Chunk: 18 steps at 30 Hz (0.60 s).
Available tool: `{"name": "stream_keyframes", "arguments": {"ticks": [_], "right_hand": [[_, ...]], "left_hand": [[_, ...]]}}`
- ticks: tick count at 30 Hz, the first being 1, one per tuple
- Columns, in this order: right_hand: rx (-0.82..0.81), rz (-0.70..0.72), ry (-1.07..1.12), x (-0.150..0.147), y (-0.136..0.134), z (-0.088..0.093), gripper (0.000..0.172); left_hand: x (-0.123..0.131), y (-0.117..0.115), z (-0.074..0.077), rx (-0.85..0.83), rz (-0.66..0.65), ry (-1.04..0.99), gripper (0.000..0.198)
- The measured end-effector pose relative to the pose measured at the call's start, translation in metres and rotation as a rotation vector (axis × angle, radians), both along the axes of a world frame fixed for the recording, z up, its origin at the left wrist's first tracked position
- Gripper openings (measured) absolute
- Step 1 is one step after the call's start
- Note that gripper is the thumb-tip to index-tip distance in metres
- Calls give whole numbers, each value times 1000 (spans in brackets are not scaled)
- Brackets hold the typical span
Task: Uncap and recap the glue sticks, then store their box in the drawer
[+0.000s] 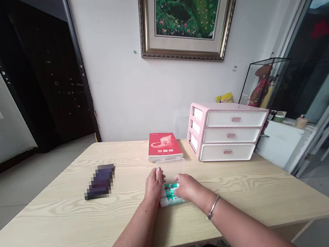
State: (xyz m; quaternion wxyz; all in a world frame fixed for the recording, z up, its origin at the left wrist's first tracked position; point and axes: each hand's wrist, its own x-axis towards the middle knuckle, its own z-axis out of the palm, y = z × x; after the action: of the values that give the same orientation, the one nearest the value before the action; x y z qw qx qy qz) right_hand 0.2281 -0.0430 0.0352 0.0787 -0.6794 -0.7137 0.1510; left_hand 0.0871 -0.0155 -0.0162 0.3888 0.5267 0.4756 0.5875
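Note:
A clear plastic box point(186, 201) lies on the table close in front of me, its transparent lid point(171, 167) folded back on the far side. Several white-and-green tubes point(172, 199), which look like glue sticks, lie side by side in it. My left hand point(154, 185) is closed on the box's left edge, thumb upright. From the right, my right hand point(188, 188) reaches over the box with curled fingers on the tubes' right ends. Its fingertips are partly hidden, and a silver bracelet circles that wrist.
Behind the lid lie red-covered books point(164, 145). A pink-and-white drawer unit point(228, 134) stands at the back right. A dark, pixelated flat object point(100, 181) rests on the left of the wooden table point(128, 222). A wall point(118, 85) rises behind the table.

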Motion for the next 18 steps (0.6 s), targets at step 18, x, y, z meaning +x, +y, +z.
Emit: {"name": "stream_keyframes", "arguments": {"ticks": [18], "right_hand": [[-19,303,-191,-18,-12,22,38]], "left_hand": [[-3,-4,2,-29,-8,-8,47]]}}
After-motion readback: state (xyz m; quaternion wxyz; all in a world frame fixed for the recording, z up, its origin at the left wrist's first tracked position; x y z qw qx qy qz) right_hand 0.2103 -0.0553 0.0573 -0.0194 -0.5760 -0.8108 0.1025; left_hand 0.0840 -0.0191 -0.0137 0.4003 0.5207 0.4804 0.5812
